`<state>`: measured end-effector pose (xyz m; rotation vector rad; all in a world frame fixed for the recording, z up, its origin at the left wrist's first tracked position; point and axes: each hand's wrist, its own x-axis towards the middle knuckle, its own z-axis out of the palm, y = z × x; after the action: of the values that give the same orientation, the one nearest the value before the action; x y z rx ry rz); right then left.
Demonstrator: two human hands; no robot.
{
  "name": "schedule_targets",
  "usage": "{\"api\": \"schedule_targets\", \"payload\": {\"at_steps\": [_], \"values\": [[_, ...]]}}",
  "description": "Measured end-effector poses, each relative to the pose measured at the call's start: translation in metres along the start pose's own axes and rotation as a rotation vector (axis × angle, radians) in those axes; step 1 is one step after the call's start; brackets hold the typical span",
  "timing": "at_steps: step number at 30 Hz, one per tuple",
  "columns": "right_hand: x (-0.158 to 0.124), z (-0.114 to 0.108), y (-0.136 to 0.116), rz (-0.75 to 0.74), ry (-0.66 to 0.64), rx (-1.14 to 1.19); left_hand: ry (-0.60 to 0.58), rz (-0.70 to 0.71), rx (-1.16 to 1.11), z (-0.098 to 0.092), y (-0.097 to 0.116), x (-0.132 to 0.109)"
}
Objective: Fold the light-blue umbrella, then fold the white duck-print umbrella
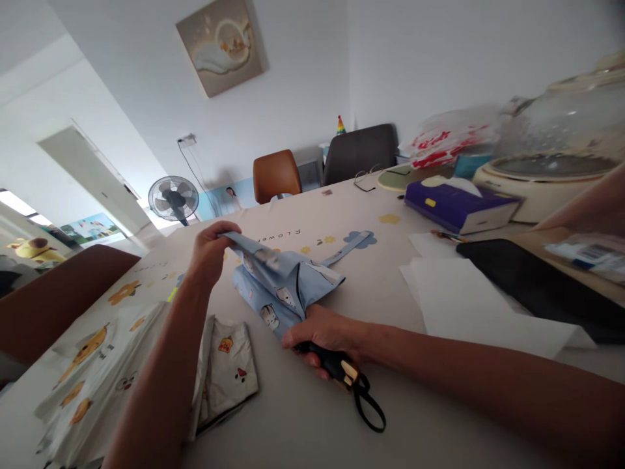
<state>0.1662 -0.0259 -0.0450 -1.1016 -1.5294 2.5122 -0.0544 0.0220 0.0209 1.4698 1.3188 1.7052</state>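
Observation:
A light blue folding umbrella point(273, 286) with white cartoon animals lies partly furled over the table, its canopy loose and creased. My right hand point(325, 332) wraps round its lower canopy and the top of its black handle, which has a gold-coloured button and a black wrist loop. Pinched in my left hand point(213, 251) is an edge of the blue canopy, pulled up to the left. A narrow blue strap point(349, 247) sticks out on the far side. Close to my left forearm lies a folded whitish cloth point(229, 371) with cartoon prints, beside a larger pleated printed cloth point(105, 384).
White paper sheets point(473, 306) and a black flat slab point(541, 280) lie to the right. Behind them are a purple tissue box point(459, 205), a large cream appliance point(551, 143), a plastic bag point(449, 137) and eyeglasses point(368, 177). Part of another arm point(581, 198) shows at the right edge.

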Motion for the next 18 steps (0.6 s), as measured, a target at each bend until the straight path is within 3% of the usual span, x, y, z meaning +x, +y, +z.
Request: {"api": "schedule_targets", "payload": {"at_steps": [2,4,7,10,14,18], "values": [[0.001,-0.001,0.0,-0.024,-0.008,0.022,0.004,-0.029,-0.123,-0.005,0.002,0.001],[0.002,-0.002,0.001,-0.043,-0.008,0.05,-0.062,-0.073,-0.232,-0.013,0.003,0.002],[0.004,-0.003,0.0,-0.024,0.026,0.067,-0.147,-0.092,-0.222,-0.026,0.003,0.005],[0.006,-0.004,0.001,-0.018,0.068,0.028,-0.155,-0.107,-0.2,-0.033,0.003,0.006],[0.008,-0.005,0.001,-0.113,0.172,0.029,-0.116,-0.209,-0.239,-0.025,0.002,0.006],[0.009,-0.012,-0.002,-0.198,0.35,0.042,-0.065,-0.397,-0.238,-0.001,-0.003,0.003]]}}
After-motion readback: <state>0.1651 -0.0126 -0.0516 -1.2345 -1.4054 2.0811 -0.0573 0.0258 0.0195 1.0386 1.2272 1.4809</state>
